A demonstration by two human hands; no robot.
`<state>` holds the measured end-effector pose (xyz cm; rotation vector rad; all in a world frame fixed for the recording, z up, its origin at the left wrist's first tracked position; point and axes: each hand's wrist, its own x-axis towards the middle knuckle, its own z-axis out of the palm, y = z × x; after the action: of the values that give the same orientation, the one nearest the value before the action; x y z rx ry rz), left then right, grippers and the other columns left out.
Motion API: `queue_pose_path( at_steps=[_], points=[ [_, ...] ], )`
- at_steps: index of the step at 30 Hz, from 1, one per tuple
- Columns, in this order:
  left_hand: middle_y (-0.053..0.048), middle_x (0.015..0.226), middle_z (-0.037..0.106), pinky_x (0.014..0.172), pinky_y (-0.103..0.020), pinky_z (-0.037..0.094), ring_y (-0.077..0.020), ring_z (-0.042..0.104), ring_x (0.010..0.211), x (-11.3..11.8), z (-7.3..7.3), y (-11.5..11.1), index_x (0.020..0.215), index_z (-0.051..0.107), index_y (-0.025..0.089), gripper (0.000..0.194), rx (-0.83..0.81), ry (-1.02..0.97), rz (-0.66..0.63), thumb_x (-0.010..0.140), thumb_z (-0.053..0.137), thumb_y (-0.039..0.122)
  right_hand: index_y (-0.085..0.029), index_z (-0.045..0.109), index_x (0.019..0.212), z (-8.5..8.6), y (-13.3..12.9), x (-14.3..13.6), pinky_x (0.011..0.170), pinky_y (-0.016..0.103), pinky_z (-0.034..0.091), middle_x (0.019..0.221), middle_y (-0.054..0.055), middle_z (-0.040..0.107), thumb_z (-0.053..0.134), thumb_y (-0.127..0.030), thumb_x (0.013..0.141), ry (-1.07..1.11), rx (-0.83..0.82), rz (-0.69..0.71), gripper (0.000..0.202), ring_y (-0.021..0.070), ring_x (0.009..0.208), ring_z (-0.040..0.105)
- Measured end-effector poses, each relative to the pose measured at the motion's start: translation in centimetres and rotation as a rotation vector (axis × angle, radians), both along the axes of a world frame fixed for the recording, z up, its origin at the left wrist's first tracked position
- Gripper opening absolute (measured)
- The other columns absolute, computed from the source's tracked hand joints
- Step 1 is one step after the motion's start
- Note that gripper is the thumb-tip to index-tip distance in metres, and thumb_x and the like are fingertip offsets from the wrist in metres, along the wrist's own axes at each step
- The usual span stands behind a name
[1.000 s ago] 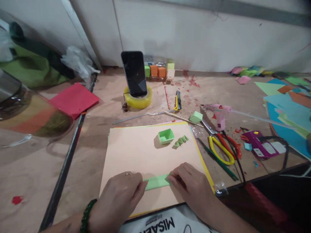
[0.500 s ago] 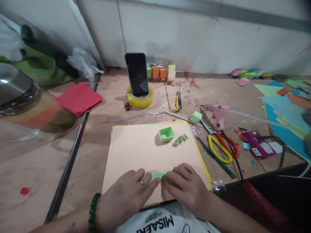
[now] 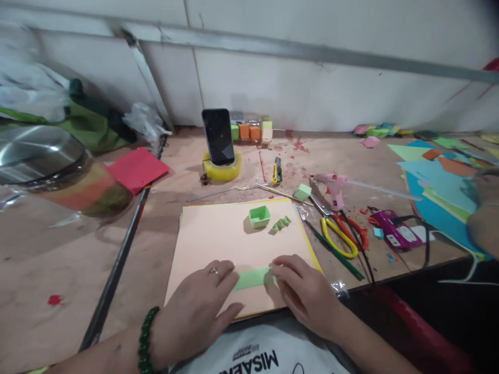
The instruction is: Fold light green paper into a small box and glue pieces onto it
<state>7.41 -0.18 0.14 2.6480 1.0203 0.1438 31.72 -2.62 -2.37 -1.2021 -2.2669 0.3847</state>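
A light green paper strip [image 3: 252,279] lies across a stack of pale pink paper sheets [image 3: 210,234]. My left hand [image 3: 200,301] rests flat over the strip's left end, fingers stretched out and thumb apart. At the strip's right end, my right hand [image 3: 306,291] has its curled fingertips closed on the paper. Beyond the hands, a small open green paper box [image 3: 259,217] stands on the sheets. Beside it sits a zigzag-folded green paper strip [image 3: 280,224].
Scissors [image 3: 338,234], a pink glue gun [image 3: 336,188] and a purple power strip [image 3: 397,228] lie at the right. A phone [image 3: 218,136] leans upright in a yellow tape roll [image 3: 222,169]. Another person's hand [image 3: 485,218] is at the right edge. A glass jug [image 3: 62,171] stands left.
My hands have moved apart, and more of the green strip now shows flat between them. The left thumb has come off the strip. Another person's hand has appeared at the right; the view has shifted.
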Motion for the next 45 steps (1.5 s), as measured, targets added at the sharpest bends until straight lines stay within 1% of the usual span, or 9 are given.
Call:
queue_pose_path(
  at_steps=[3,7,11,15,21,25,28,37,45],
  points=[
    [-0.007,0.1,0.061,0.072,-0.034,0.051,-0.0226,0.059,0.088,1.1,-0.1,0.5,0.103,0.056,0.018,0.018,-0.058,0.08,0.089,0.085,0.056,0.019,-0.019,0.057,0.113,0.0,0.2,-0.7,0.071,0.03,0.055,0.102,0.01,0.062,0.056,-0.018,0.086,-0.012,-0.06,-0.079,0.026,0.0193,0.087,0.061],
    [-0.002,0.088,0.059,0.064,-0.029,0.049,-0.0188,0.058,0.077,1.7,-0.2,0.4,0.088,0.055,0.02,0.01,-0.061,0.102,0.069,0.084,0.055,0.01,-0.021,0.063,0.095,-0.4,0.2,-1.3,0.064,0.028,0.052,0.088,0.005,0.062,0.059,-0.014,0.084,-0.021,0.016,-0.05,0.014,0.0181,0.079,0.058],
    [-0.003,0.077,0.058,0.056,-0.029,0.046,-0.0185,0.055,0.067,1.3,-1.1,-0.4,0.078,0.053,0.019,0.019,0.226,0.047,-0.019,0.084,0.048,0.002,-0.018,0.065,0.082,-0.9,-0.2,-1.3,0.058,0.026,0.047,0.083,0.007,0.062,0.046,-0.006,0.088,0.0,0.218,-0.043,0.023,0.0163,0.07,0.051],
    [-0.006,0.078,0.06,0.055,-0.032,0.046,-0.0203,0.053,0.065,0.7,-1.9,-1.4,0.088,0.058,0.016,0.022,0.44,0.006,-0.114,0.085,0.043,0.0,-0.02,0.066,0.078,-0.9,-0.9,-0.9,0.055,0.023,0.044,0.076,0.006,0.059,0.045,-0.007,0.089,-0.038,0.235,-0.046,0.028,0.0155,0.067,0.048],
    [-0.004,0.075,0.06,0.056,-0.031,0.046,-0.0191,0.054,0.064,0.2,-1.8,-2.0,0.083,0.06,0.017,0.02,0.251,-0.139,-0.011,0.089,0.045,0.006,-0.02,0.067,0.089,-0.9,-1.6,-0.3,0.06,0.026,0.048,0.079,0.005,0.061,0.053,-0.017,0.091,0.058,0.043,-0.046,0.015,0.0159,0.071,0.054],
    [-0.002,0.071,0.059,0.059,-0.026,0.047,-0.0163,0.057,0.067,0.0,-1.6,-1.6,0.072,0.059,0.019,0.027,0.065,-0.215,0.118,0.092,0.041,0.012,-0.019,0.064,0.08,-1.0,-1.6,-0.5,0.062,0.025,0.05,0.079,0.005,0.06,0.048,-0.015,0.092,0.144,-0.04,-0.139,0.021,0.0153,0.073,0.058],
    [-0.002,0.069,0.058,0.058,-0.024,0.046,-0.0155,0.057,0.066,0.0,-1.5,-1.4,0.068,0.056,0.019,0.028,0.013,-0.225,0.187,0.091,0.042,0.014,-0.019,0.061,0.075,-1.0,-1.3,-0.8,0.06,0.024,0.049,0.078,0.004,0.059,0.05,-0.015,0.09,0.143,-0.069,-0.194,0.019,0.0147,0.07,0.059],
    [-0.002,0.064,0.055,0.055,-0.027,0.044,-0.0174,0.057,0.061,0.9,-1.8,-1.4,0.064,0.052,0.019,0.027,0.075,-0.152,0.261,0.087,0.041,0.011,-0.02,0.054,0.068,-0.7,-1.0,-1.3,0.058,0.024,0.046,0.072,0.002,0.056,0.053,-0.014,0.085,0.078,-0.118,-0.258,0.017,0.0142,0.066,0.056],
    [-0.001,0.062,0.054,0.054,-0.029,0.045,-0.0179,0.057,0.059,1.0,-1.8,-1.4,0.063,0.048,0.021,0.026,0.174,-0.114,0.244,0.086,0.039,0.009,-0.019,0.052,0.068,-0.4,-0.8,-1.2,0.055,0.021,0.042,0.07,0.001,0.055,0.052,-0.015,0.085,0.029,-0.15,-0.247,0.018,0.0128,0.063,0.054]
  ],
)
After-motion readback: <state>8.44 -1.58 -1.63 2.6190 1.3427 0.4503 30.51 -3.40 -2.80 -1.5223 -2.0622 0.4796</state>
